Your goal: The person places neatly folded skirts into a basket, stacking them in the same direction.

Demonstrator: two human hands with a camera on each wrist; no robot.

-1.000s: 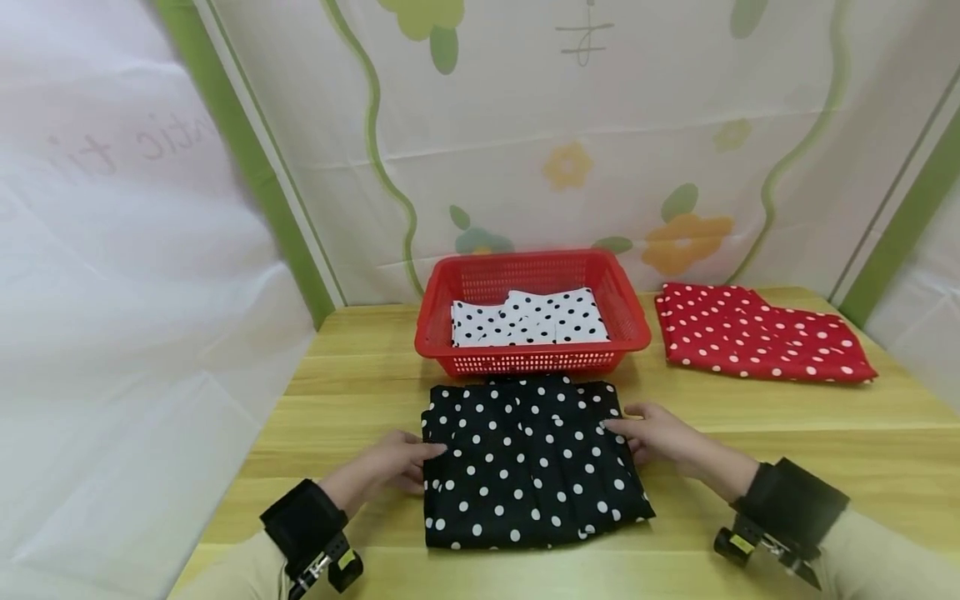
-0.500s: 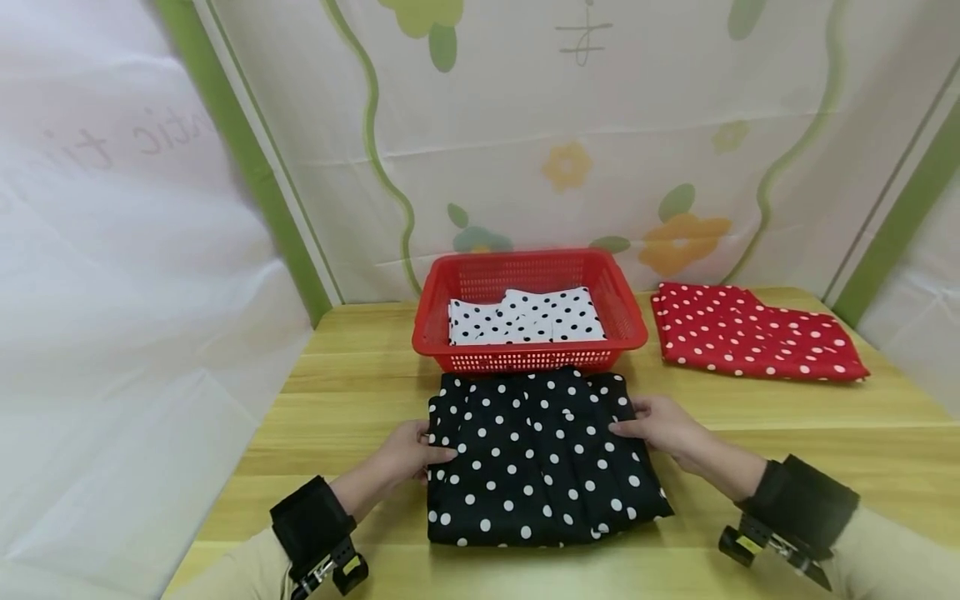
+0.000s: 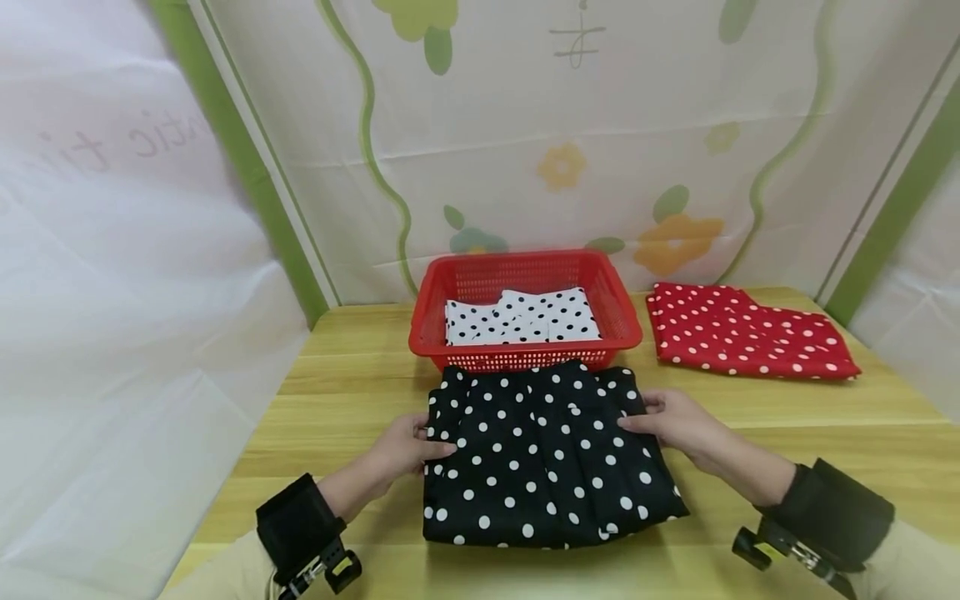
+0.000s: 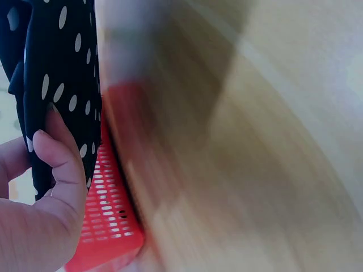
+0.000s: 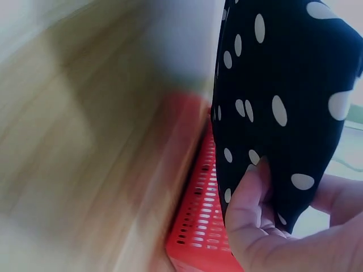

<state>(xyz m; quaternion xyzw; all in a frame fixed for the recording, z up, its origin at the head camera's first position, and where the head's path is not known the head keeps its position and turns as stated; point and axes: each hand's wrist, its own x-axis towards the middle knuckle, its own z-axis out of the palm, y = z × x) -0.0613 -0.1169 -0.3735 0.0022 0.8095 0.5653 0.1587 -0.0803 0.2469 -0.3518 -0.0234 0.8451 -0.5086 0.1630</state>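
Observation:
A folded black cloth with white polka dots (image 3: 540, 467) is held between my two hands, in front of the basket. My left hand (image 3: 401, 454) pinches its left edge, thumb on the upper face and fingers beneath. On the opposite edge my right hand (image 3: 678, 425) grips it the same way. Both wrist views show the cloth (image 4: 62, 68) between thumb and fingers; in the right wrist view its edge (image 5: 283, 130) is apart from the wooden table. Just behind it stands a red plastic basket (image 3: 622, 312) holding a folded white cloth with black dots (image 3: 525, 318).
To the right of the basket lies a folded red cloth with white dots (image 3: 750, 333) on the wooden table (image 3: 352, 367). A white curtain with printed flowers (image 3: 487, 125) closes off the back, and white sheeting (image 3: 135, 333) hangs at the left.
Both hands have closed on the side edges of the black dotted cloth. Its far edge has come up and now overlaps the front of the basket in the head view.

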